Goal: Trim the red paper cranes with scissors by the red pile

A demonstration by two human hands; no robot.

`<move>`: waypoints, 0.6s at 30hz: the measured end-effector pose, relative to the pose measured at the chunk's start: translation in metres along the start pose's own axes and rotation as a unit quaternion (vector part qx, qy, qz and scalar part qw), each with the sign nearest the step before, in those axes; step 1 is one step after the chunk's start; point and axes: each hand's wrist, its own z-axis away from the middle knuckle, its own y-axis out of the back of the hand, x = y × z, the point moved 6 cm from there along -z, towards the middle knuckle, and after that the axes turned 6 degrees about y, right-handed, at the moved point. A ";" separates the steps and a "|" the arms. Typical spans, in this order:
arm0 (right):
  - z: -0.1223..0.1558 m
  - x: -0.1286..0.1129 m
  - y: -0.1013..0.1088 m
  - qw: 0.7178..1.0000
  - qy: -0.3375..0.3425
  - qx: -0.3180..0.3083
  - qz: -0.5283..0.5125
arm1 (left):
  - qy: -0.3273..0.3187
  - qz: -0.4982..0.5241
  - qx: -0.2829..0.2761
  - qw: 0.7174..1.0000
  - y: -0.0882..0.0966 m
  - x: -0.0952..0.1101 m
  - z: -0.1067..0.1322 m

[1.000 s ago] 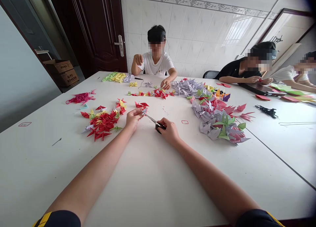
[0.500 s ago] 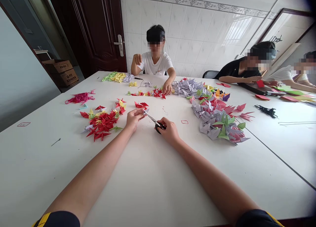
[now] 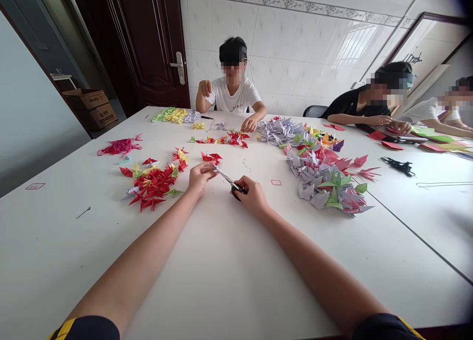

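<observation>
A pair of scissors (image 3: 227,176) with black handles is in my right hand (image 3: 253,196), whose fingers are closed round the loops. The blades point up and left to the fingertips of my left hand (image 3: 201,177). Those fingers are pinched together, and what they hold is too small to make out. Just beyond my left hand lies a red paper crane (image 3: 212,157). To its left spreads a pile of mostly red folded paper cranes (image 3: 157,180), with some yellow, green and white ones among them.
On the right of the white table (image 3: 207,281) lies a large heap of grey, pink and green cranes (image 3: 325,177). Black cord (image 3: 398,166) lies farther right, pink cord (image 3: 118,147) at the left. A co-worker's hand (image 3: 249,123) touches cranes opposite; other people sit at the right.
My hands and the scissors have barely moved. The hand of the person opposite has lifted slightly back from the red cranes. At the right, a co-worker's hands and red paper have shifted.
</observation>
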 end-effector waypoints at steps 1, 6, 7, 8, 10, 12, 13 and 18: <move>0.000 0.000 0.000 1.000 -0.001 -0.001 0.000 | 0.001 0.003 0.001 1.000 0.000 0.000 0.000; -0.001 0.000 0.000 1.000 0.001 -0.002 0.002 | 0.004 0.005 0.003 1.000 -0.001 0.001 0.001; -0.001 0.000 0.000 1.000 0.001 -0.002 0.003 | 0.004 0.005 0.004 1.000 -0.001 0.001 0.002; -0.001 0.000 0.000 1.000 0.001 -0.002 0.003 | 0.005 0.005 0.004 1.000 -0.001 0.001 0.002; -0.001 0.000 0.000 1.000 0.001 -0.003 0.002 | 0.006 0.004 0.005 1.000 -0.001 0.001 0.002; -0.001 0.000 0.000 1.000 0.003 -0.003 -0.001 | 0.004 0.000 0.005 1.000 -0.001 0.002 0.002; 0.000 0.000 0.000 1.000 0.004 -0.004 -0.002 | 0.002 -0.002 0.005 1.000 -0.001 0.002 0.002; 0.000 -0.001 0.000 1.000 0.005 0.001 0.000 | 0.004 -0.006 -0.002 1.000 -0.003 0.003 0.004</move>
